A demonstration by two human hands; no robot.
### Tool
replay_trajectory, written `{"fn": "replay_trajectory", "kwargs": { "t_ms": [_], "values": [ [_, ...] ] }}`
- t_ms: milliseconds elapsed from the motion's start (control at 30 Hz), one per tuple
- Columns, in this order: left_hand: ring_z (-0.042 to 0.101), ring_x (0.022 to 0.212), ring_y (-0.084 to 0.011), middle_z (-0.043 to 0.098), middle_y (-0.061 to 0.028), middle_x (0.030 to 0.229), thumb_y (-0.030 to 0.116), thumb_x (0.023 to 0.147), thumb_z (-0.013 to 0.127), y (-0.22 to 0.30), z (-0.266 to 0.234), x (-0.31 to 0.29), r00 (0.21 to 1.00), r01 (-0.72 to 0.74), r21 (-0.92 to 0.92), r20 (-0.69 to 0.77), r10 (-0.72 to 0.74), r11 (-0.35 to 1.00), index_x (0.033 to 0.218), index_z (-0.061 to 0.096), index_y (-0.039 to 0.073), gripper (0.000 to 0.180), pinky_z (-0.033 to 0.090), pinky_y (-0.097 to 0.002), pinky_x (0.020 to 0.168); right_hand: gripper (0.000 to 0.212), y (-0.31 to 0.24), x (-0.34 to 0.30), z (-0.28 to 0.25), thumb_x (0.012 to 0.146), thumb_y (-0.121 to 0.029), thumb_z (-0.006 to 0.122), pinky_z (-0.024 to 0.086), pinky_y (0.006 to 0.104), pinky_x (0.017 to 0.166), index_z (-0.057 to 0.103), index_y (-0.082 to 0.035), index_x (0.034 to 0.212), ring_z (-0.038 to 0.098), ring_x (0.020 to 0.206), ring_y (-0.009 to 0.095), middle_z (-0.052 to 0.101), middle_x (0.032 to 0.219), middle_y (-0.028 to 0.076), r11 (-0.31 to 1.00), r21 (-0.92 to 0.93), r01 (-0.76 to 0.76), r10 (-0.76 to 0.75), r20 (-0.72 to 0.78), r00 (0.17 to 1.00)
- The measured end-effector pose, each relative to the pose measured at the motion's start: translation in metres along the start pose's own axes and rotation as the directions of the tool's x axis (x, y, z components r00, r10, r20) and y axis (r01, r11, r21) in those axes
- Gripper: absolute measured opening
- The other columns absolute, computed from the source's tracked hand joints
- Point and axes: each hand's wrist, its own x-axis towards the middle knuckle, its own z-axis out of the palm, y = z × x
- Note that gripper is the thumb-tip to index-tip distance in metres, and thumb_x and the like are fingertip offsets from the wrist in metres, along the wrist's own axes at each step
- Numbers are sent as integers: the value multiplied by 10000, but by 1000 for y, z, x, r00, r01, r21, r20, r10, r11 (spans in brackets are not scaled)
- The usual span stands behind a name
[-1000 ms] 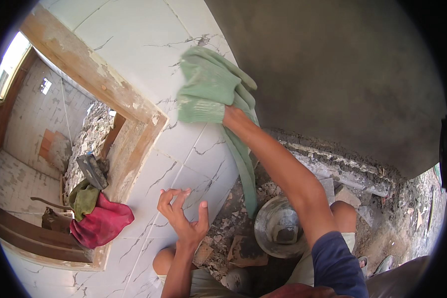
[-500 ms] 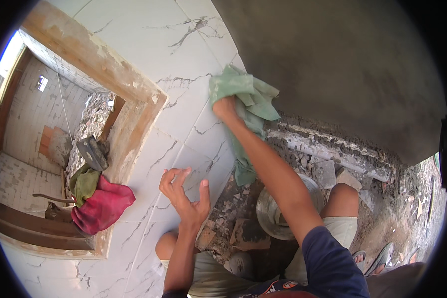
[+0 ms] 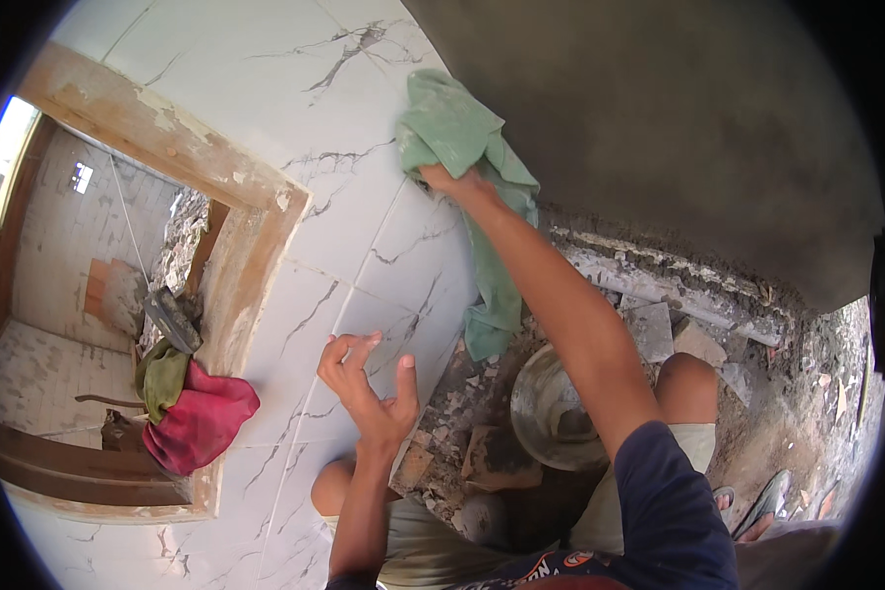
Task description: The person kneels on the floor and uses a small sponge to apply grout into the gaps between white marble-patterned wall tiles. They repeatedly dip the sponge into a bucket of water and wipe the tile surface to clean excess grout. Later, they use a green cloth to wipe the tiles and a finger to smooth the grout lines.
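A green cloth [image 3: 455,128] is bunched in my right hand [image 3: 454,187], pressed against the white tiled wall [image 3: 359,256] with grey veining, close to its edge with the grey plastered wall. The cloth's loose end hangs down below the hand, over the tile's edge. My right fingers are mostly hidden under the folds. My left hand [image 3: 369,388] is raised in front of the lower tiles, holding nothing, its fingers curled and thumb apart.
At left, a wooden-framed opening [image 3: 256,246] has a red cloth [image 3: 202,418], an olive cloth [image 3: 163,376] and a dark trowel-like tool [image 3: 171,320] on its ledge. Below stands a round metal basin [image 3: 531,413] among rubble and broken tiles. The grey plastered wall [image 3: 659,128] rises at right.
My right hand has moved the green cloth up and slightly left along the tiles. The left hand keeps almost the same pose, and the view has shifted slightly.
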Motion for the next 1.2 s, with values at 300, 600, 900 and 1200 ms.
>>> {"fn": "replay_trajectory", "kwargs": {
  "t_ms": [300,600,900,1200],
  "values": [
    [497,1218,-366,592,-165,1258,46,886,786,-1,10,1,1000,0,-4,-12,0,1000,1305,570,28,473,373,-517,1075,416,89,-41,4,1068,-266,554,411,533,1183,655,-59,1414,553,1372,459,632,1456,244,951,155,-269,298,-219,929],
    [505,1199,-367,596,-160,1238,68,906,782,-6,8,-3,999,45,15,26,-45,999,1311,550,25,468,376,-517,1061,345,69,20,-1,1053,-248,571,465,523,1101,705,-65,1313,612,1271,459,689,1351,219,988,116,-103,131,-265,955],
    [508,1193,-361,595,-156,1230,76,913,781,-7,6,-1,999,47,6,23,-47,999,1292,544,24,450,378,-515,1059,331,72,29,8,1031,-225,584,466,530,1096,705,-47,1281,610,1269,469,686,1333,240,987,68,-148,162,-295,942],
    [514,1188,-367,585,-157,1219,78,908,785,-5,2,0,998,53,-6,15,-53,999,1279,550,23,442,384,-534,1096,371,68,27,7,1038,-232,556,455,527,1122,667,-26,1325,592,1312,470,659,1378,257,959,108,-261,279,-226,933]
  ]
}}
